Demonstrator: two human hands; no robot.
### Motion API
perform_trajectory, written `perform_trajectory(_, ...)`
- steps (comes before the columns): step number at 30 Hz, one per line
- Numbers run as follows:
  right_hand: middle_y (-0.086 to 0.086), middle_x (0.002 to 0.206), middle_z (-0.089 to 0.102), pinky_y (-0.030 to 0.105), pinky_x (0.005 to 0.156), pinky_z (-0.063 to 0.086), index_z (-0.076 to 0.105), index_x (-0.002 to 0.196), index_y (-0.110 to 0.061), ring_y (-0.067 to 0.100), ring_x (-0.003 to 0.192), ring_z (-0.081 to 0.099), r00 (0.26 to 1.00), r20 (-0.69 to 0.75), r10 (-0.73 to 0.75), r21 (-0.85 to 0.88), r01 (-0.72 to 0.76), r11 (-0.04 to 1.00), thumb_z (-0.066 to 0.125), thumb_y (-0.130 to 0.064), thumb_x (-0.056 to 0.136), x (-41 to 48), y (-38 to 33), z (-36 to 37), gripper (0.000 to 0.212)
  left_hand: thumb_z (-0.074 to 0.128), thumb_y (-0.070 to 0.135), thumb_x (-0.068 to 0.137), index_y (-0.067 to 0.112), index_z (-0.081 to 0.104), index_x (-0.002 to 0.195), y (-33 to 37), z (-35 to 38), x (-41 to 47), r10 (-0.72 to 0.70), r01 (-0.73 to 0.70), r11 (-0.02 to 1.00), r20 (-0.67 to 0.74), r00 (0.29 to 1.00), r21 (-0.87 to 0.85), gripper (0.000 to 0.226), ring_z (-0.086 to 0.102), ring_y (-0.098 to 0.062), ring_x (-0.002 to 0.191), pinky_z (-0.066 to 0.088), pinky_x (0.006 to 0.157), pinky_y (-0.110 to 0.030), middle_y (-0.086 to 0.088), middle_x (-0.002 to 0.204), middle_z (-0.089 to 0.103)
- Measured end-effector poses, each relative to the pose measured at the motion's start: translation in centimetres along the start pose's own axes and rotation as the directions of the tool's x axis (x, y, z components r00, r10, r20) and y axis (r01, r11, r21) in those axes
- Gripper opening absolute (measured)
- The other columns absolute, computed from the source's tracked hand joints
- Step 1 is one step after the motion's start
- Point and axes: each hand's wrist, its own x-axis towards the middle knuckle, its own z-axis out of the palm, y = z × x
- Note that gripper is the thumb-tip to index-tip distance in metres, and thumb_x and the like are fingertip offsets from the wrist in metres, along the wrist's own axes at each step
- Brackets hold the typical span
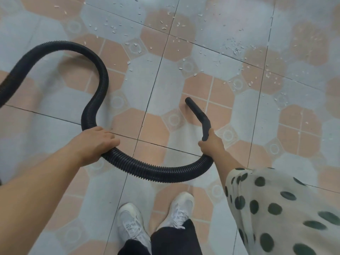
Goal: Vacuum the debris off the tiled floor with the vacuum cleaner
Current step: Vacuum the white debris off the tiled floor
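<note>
Right hand (211, 143) around smooth bent nozzle (199, 115), left hand (95, 140) on ribbed hose (156, 172)

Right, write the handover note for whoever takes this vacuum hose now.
Left hand grips the black hose mid-length.
Right hand holds the nozzle, tip aimed forward.
White debris lies scattered ahead and to the right, beyond the tip.
Done: nothing certain; the floor near the shoes looks mostly clean.
Left: sweep the nozzle through all the debris.
</note>
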Motion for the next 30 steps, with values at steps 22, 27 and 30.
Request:
perform_trajectory(22,0.005,0.105,0.062,0.029,0.072,0.046,0.051,0.124,-0.019,0.022,0.092,0.059,0.966,0.258,-0.011,-0.021,0.017,1.000,0.062,-0.018,0.083,-15.7,7.6,7.8,0.042,0.048,0.009,0.086,0.029,0.048,0.105,6.5,2.4,-8.3,0.046,-0.070,0.994,0.255,0.966,0.083,0.027,0.051,-0.011,0.104,0.032,0.095,-0.021,0.012,0.103,0.055)
perform_trajectory(27,0.005,0.110,0.059,0.030,0.077,0.047,0.045,0.136,-0.019,0.023,0.096,0.056,0.944,0.330,-0.004,-0.010,0.008,1.000,0.063,-0.018,0.084,-20.7,7.3,12.4,0.055,0.049,0.011,0.088,0.028,0.049,0.106,7.0,4.0,-12.7,0.082,-0.111,0.991,0.302,0.950,0.078,0.025,0.050,-0.011,0.107,0.033,0.097,-0.022,0.013,0.106,0.055)
perform_trajectory(30,0.006,0.113,0.059,0.035,0.082,0.053,0.040,0.138,-0.021,0.025,0.099,0.058,0.958,0.285,-0.032,0.007,0.031,0.999,0.061,-0.020,0.085,-21.3,6.1,14.3,0.058,0.048,0.011,0.088,0.028,0.049,0.107,6.2,4.6,-14.4,0.058,-0.094,0.991,0.325,0.944,0.096,0.026,0.049,-0.009,0.108,0.030,0.096,-0.019,0.013,0.107,0.054)
